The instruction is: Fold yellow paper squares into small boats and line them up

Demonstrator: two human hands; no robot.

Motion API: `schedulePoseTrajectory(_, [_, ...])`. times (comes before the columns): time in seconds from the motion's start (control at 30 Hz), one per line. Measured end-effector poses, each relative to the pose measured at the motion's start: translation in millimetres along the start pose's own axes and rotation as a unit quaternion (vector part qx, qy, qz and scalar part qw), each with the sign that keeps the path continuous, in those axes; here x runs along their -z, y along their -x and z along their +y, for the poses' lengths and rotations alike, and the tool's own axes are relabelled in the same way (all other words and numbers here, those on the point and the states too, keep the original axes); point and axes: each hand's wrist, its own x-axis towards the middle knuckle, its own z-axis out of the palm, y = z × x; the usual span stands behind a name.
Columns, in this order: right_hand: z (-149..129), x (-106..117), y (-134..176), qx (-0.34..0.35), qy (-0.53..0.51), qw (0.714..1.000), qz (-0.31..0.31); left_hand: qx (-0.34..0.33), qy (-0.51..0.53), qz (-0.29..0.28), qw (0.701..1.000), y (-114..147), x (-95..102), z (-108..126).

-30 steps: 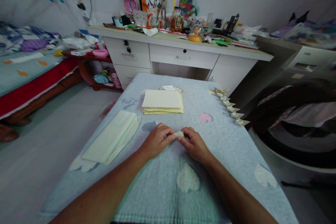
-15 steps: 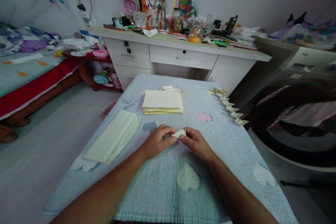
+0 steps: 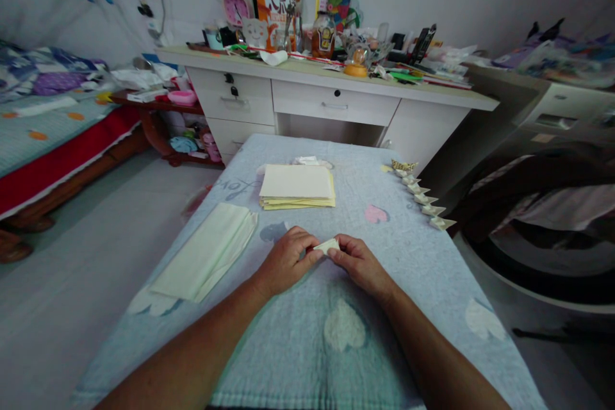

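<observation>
A small folded piece of pale paper (image 3: 327,246) is pinched between both hands, low over the cloth. My left hand (image 3: 291,259) closes thumb and fingers on its left end. On the right end, my right hand (image 3: 359,262) grips with the thumb in front and the fingers behind. Beyond my hands lies a stack of cream and yellow paper sheets (image 3: 298,182). To the left rests a larger folded pale green sheet (image 3: 204,253). Several small folded paper pieces (image 3: 427,200) with pointed ends stand in a row along the table's right edge.
A blue cloth with heart prints (image 3: 307,333) covers the table. Behind it stands a white desk (image 3: 331,102) crowded with jars, a bag and a pink clock (image 3: 236,10). A front-loading washing machine (image 3: 567,122) is at the right, a bed (image 3: 62,134) at the left.
The folded paper has tilted slightly between my fingers. Both hands stay in nearly the same place, still gripping it. The other papers have not moved.
</observation>
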Motion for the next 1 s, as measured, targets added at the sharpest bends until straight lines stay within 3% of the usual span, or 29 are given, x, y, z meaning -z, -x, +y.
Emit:
schedulePoseTrajectory(0.27, [0.6, 0.3, 0.3, 0.006, 0.002, 1.0, -0.005, 0.009, 0.013, -0.02, 1.0, 0.8, -0.7, -0.6])
schedulePoseTrajectory(1.0, [1.1, 0.5, -0.5, 0.005, -0.022, 1.0, -0.013, 0.074, 0.111, 0.026, 0.991, 2.0, -5.3, -4.8])
